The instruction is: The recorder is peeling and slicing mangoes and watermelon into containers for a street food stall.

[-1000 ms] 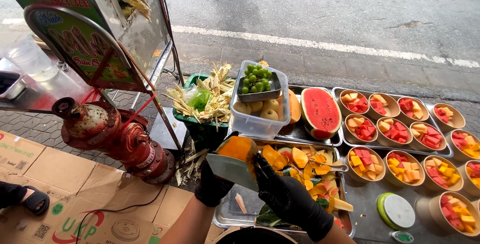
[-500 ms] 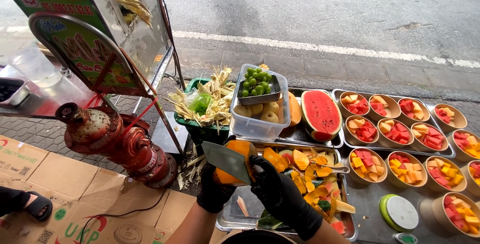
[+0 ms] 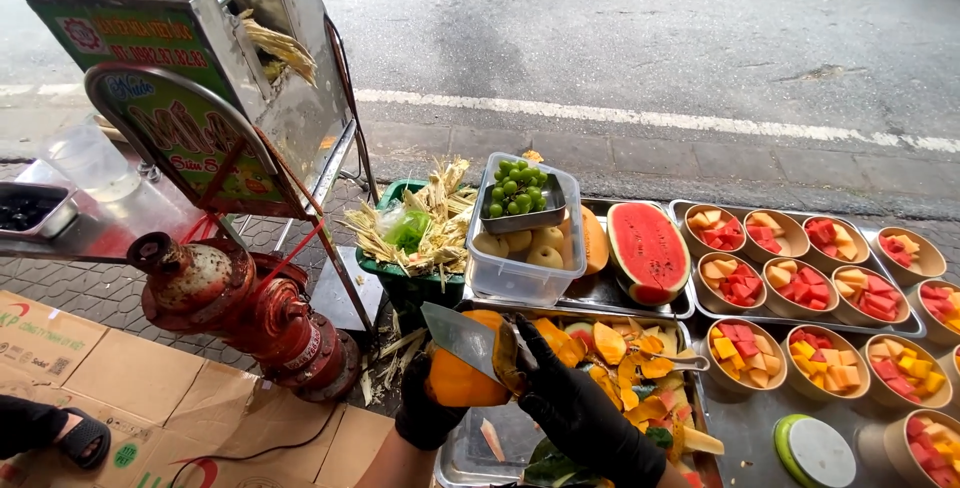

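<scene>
Beside the kerb, one sugarcane press [image 3: 190, 98] stands over one red hydrant [image 3: 240, 318]. Two steel trays [image 3: 690, 210] keep filled fruit cups [image 3: 745, 356] in rows; eleven cups show, some cut off at the frame edge. One halved watermelon [image 3: 647, 251] lies cut face up. One clear tub [image 3: 524, 266] carries a grape dish [image 3: 522, 193]. Left hand [image 3: 428, 413], gloved, cups the orange papaya [image 3: 462, 376] from beneath over the peel tray [image 3: 462, 453]; right hand [image 3: 580, 408] grips one cleaver [image 3: 462, 338], blade flat against it for paring.
</scene>
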